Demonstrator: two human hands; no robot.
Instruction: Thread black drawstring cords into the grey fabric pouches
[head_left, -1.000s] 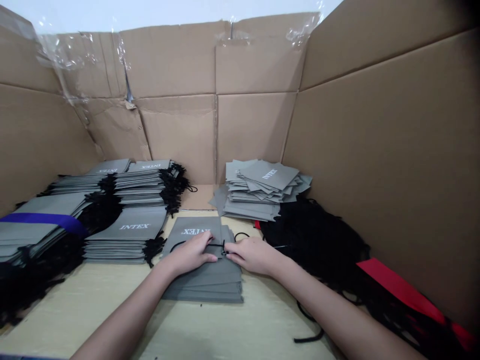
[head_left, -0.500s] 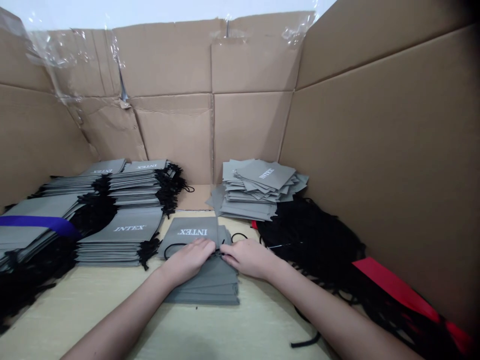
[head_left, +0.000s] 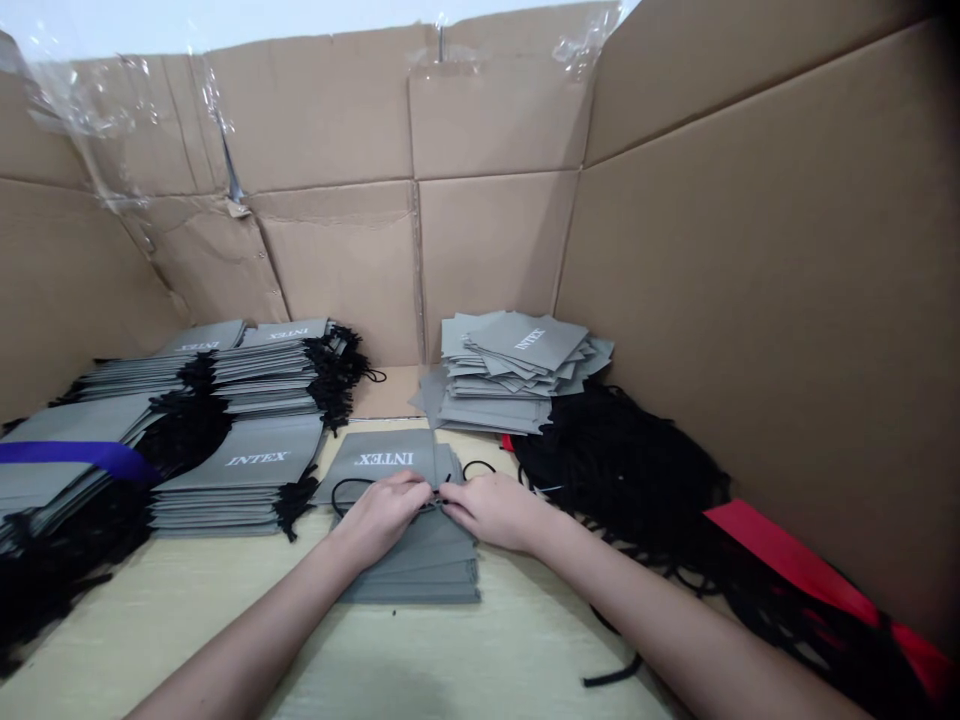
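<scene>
Cardboard box walls (head_left: 337, 110) surround your work area on three sides, with torn clear plastic film (head_left: 112, 100) hanging at the upper left of the frame. Light wood table (head_left: 187, 620) runs across the bottom. Center left: several stacks of gray INTEX pouches (head_left: 247, 470), black drawstrings bunched at their sides, one stack crossed by a purple band (head_left: 67, 458). Back, right of center: loose pile of gray pouches (head_left: 517, 345), fanned, not squared. Right of that, big heap of black cords (head_left: 615, 470), with a red strip (head_left: 787, 545) along the lower right. One loose cord end (head_left: 611, 676) lies on the table, lower right.

Your work is at bottom center: gray pouch stack (head_left: 409, 580), INTEX print at the far end, upside down to you. Long axis runs roughly front to back. Your left hand (head_left: 382, 515) lies over the stack's middle; your right hand (head_left: 491, 510) comes in from the right, at the stack's right edge. Hands together, fingertips meeting on the top pouch, apparently closed on a thin black cord (head_left: 349, 490) that loops out left. Fingers hide the exact grip. Left hand is more directly over the stack.
</scene>
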